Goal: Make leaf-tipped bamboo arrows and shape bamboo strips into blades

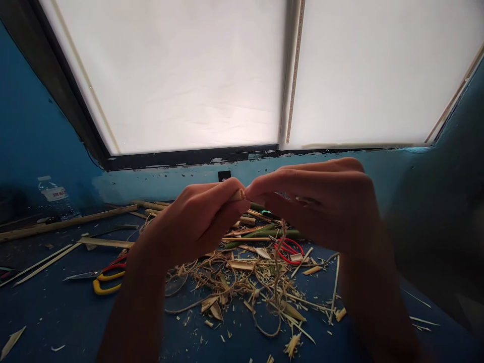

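My left hand (200,212) is closed around a short, pale bamboo piece (238,195), whose end shows between thumb and forefinger. Against that end, the fingertips of my right hand (317,196) are pinched together. From under the right hand a strand of twine (282,237) hangs down to the table; where it meets the fingers is partly hidden. Both hands are raised above a tangle of twine and bamboo shavings (230,272). Scissors with yellow and red handles (108,283) lie beside my left forearm, and red-handled scissors (289,251) rest below the right hand.
Bamboo sticks and strips (260,232) are piled behind the hands. A long bamboo pole (71,223) lies at the left, near a plastic water bottle (57,196). Splinters litter the dark blue table (75,322). A covered, bright window (181,75) is above the back wall.
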`<move>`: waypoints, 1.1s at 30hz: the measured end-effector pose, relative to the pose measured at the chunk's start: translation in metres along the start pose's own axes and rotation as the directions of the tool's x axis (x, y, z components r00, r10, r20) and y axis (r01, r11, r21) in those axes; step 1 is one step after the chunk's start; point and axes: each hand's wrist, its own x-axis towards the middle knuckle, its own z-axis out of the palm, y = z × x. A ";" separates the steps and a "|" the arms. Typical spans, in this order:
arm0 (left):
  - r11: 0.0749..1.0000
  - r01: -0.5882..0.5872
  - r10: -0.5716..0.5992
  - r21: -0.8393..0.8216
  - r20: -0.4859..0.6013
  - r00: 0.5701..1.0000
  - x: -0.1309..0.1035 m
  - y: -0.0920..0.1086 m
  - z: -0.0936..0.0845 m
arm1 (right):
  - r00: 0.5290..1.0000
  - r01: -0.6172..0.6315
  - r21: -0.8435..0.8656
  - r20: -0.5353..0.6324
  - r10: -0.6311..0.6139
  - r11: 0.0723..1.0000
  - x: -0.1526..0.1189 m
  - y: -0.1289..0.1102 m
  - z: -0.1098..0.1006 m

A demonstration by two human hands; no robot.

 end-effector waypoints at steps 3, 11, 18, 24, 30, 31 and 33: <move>1.000 0.012 -0.012 0.006 -0.004 1.000 -0.001 0.001 0.000 | 0.999 -0.046 0.007 -0.002 0.046 0.999 0.000 0.001 0.001; 0.999 0.028 -0.028 0.026 -0.016 0.999 -0.002 -0.001 0.001 | 0.989 -0.143 -0.052 -0.054 0.140 0.988 -0.001 -0.002 0.003; 0.999 0.014 -0.014 -0.036 0.010 1.000 -0.003 -0.002 -0.001 | 0.997 -0.072 -0.052 -0.032 0.070 0.996 0.001 -0.007 -0.004; 0.998 0.035 -0.034 -0.042 0.024 0.999 -0.002 0.000 -0.001 | 0.999 -0.045 -0.063 -0.017 0.044 0.997 -0.001 -0.006 -0.004; 0.999 0.029 -0.028 -0.039 0.028 0.999 -0.002 0.001 -0.003 | 1.000 -0.002 -0.095 0.000 0.002 0.995 0.000 -0.004 -0.002; 0.999 0.022 -0.021 -0.041 0.028 0.999 -0.002 0.001 -0.003 | 1.000 0.005 -0.097 0.001 -0.005 0.995 0.001 -0.004 -0.002; 0.999 0.015 -0.013 -0.045 0.037 0.999 -0.002 0.000 -0.002 | 1.000 0.013 -0.087 0.015 -0.012 0.996 0.001 -0.003 -0.002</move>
